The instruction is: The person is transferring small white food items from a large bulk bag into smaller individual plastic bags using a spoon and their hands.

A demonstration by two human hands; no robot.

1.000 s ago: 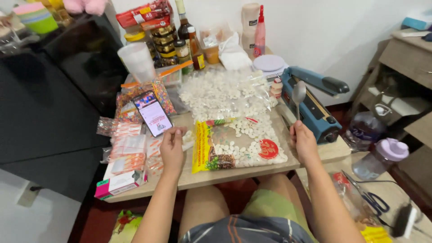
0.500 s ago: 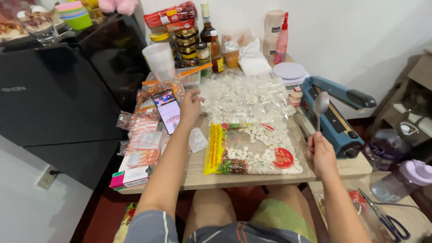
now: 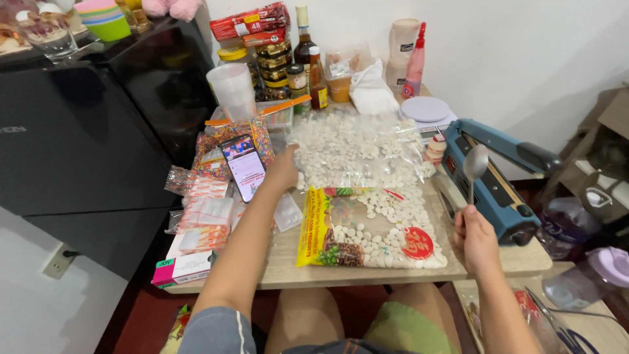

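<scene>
Meanwhile, the left hand [image 3: 283,172] lay open against the clear bag of white candies [image 3: 357,149]; the right hand [image 3: 475,237], well apart, gripped an upright spoon [image 3: 474,165].

Printed bag [image 3: 370,229] lies front-centre on counter [image 3: 282,265], clear bag of pieces [image 3: 357,151] behind it. Phone [image 3: 244,167] and small packets [image 3: 203,213] left, heat sealer [image 3: 495,180] right, bottles [image 3: 308,59] at back.
</scene>
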